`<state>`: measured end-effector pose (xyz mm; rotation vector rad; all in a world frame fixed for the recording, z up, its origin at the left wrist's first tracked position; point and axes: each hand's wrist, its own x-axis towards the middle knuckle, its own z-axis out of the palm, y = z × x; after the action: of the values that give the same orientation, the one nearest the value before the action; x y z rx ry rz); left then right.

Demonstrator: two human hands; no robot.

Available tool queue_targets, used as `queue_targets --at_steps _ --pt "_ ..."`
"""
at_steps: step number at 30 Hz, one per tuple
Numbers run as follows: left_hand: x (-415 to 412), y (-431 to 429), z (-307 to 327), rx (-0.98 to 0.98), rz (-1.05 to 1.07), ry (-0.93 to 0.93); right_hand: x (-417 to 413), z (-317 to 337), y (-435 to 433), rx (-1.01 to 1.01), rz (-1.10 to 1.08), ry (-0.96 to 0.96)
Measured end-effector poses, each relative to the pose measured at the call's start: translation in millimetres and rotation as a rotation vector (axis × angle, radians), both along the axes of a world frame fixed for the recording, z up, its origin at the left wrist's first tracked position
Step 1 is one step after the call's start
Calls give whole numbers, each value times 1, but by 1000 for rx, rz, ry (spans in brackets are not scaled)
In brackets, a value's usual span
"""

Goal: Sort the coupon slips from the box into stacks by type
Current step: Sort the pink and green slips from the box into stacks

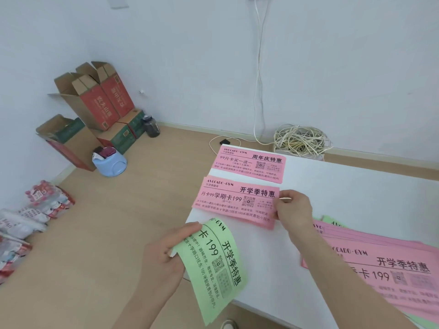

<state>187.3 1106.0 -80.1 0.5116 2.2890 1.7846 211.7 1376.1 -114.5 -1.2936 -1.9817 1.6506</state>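
I see the left hand (164, 254) gripping a green paper coupon slip (215, 267), the right hand (294, 210) pinching the pink paper stack (235, 203) just beyond.

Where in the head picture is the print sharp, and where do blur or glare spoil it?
Head view: soft, even light, no glare on the table; print reads sharply on the pink slip at the right hand and the green slip in the left hand; the pink pile at lower right is smeared.

Pink slips (237, 201), one green slip (213, 267), white table (344, 186), black print.
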Motion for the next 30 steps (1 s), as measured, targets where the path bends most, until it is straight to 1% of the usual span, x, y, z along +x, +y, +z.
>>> queue_targets --at_steps 4,12,15,16,17,18,19,20,21,22,23,25,28,29,30 --pt "-15 3 2 -105 -85 25 -14 -2 -12 115 0 -80" --pt "-41 -1 3 -157 -219 147 -12 -7 -24 263 9 -185" --pt "-48 -2 6 -182 -265 222 -8 -5 -29 414 19 -255" --pt "-50 -2 8 -186 -283 251 -4 -1 -33 474 9 -245" --pt "-53 -1 10 -188 -293 300 1 5 -36 482 6 -198" --pt "-55 1 13 -186 -300 358 7 12 -39 407 35 -101" --pt "-57 4 16 -185 -310 410 13 20 -44 220 112 14" --pt "-60 8 18 -184 -316 452 21 28 -48 -27 234 111" --pt "-62 12 21 -183 -318 477 27 35 -52 -233 387 162" --pt "-64 16 22 -178 -312 484 33 37 -54 -336 523 168" --pt "-66 19 22 -170 -297 476 37 34 -54 -377 606 166" --pt "-69 24 20 -166 -246 459 42 30 -51 -418 635 188" --pt "-71 31 20 -137 -253 419 47 33 -45 -588 499 248" --pt "-71 33 23 -119 -275 374 50 36 -43 -598 462 262" --pt "-70 35 26 -76 -305 283 53 40 -42 -552 436 252"
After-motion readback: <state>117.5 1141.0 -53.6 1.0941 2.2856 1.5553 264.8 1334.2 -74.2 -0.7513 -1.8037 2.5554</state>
